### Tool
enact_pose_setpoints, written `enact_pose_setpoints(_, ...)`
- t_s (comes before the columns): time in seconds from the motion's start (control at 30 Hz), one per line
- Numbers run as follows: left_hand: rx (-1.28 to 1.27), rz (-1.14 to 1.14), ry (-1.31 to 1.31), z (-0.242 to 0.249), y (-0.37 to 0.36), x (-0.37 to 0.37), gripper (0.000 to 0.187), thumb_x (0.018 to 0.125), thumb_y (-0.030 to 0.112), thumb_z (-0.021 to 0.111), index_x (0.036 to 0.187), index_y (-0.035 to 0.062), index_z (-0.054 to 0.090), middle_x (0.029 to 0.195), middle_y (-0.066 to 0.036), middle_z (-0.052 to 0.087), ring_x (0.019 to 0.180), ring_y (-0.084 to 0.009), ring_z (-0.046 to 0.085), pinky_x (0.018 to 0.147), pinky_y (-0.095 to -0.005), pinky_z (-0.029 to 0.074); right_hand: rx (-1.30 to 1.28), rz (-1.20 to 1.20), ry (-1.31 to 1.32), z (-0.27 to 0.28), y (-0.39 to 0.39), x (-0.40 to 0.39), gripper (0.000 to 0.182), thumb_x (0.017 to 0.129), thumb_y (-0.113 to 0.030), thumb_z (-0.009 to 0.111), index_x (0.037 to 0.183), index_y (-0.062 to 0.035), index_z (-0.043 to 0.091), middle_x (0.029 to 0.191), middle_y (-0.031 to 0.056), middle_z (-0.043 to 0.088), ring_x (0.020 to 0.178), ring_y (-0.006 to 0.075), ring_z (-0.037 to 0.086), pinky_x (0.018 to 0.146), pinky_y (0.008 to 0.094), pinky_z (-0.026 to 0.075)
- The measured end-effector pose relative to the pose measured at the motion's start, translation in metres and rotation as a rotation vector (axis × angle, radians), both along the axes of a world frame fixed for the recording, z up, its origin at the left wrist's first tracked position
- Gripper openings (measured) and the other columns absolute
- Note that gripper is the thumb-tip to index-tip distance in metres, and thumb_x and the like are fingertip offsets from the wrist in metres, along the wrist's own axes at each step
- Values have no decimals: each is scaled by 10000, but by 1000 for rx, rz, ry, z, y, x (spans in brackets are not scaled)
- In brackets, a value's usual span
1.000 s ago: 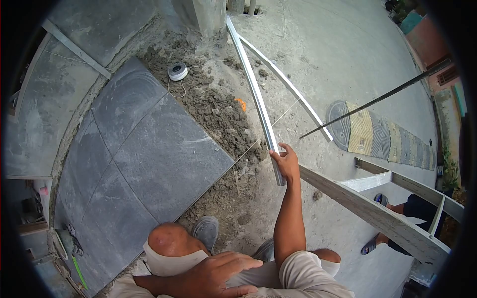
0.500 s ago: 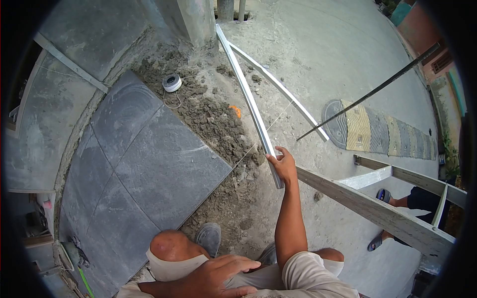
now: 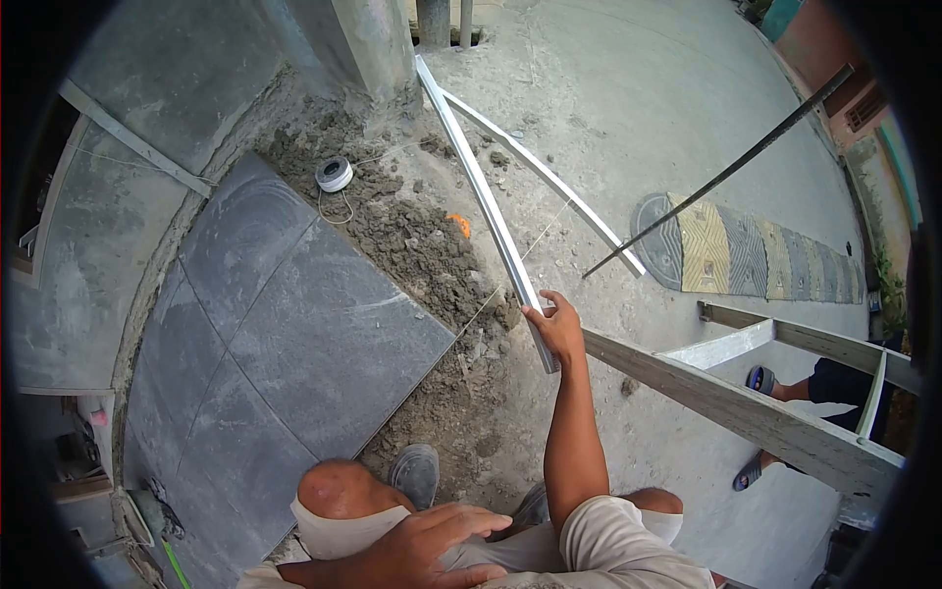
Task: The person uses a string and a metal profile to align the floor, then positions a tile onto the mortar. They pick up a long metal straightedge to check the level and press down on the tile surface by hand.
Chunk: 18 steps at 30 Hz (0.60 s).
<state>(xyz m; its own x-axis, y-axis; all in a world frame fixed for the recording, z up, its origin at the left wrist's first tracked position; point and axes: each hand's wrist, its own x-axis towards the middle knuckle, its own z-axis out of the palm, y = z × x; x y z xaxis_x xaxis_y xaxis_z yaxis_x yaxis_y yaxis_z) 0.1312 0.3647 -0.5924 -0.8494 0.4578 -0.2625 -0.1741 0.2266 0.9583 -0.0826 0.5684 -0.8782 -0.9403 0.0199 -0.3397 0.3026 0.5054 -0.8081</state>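
Note:
My right hand (image 3: 556, 327) grips the near end of a long silver metal bar (image 3: 481, 187), which slants away over the mortar to the foot of a concrete pillar. My left hand (image 3: 446, 540) rests by my lap with fingers spread and nothing held. Large grey tiles (image 3: 314, 324) lie to the left, with rough wet mortar (image 3: 422, 255) along their edge. A second metal bar (image 3: 549, 177) lies on the ground beyond the first. A thin string runs from the tile corner under the held bar.
A string spool (image 3: 334, 175) sits on the mortar near the pillar (image 3: 375, 44). A ladder-like frame (image 3: 746, 412) stands at right, a person's sandalled feet (image 3: 760, 379) beyond it. A dark rod (image 3: 726, 167) slants above a rubber speed bump (image 3: 751, 250).
The view has shifted slightly. Both hands keep nearly the same pose, and the bar stays in my right hand.

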Motion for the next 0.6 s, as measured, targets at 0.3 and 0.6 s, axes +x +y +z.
enact_pose_setpoints(0.3,2,6,10,2,0,0,516,739,175,740,1191,29,536,1084,-154,587,946,-266,613,812,-350,480,10,-13,-1,4,1,0,624,706,-361,746,1184,-7,556,867,188,659,815,284,649,741,356,492)
enact_pose_setpoints(0.6,5,6,13,-1,1,2,515,738,165,744,1187,22,536,1077,-153,591,945,-262,612,813,-348,480,12,-12,-12,5,1,0,613,710,-352,745,1184,-11,557,878,195,664,824,290,652,744,357,494)
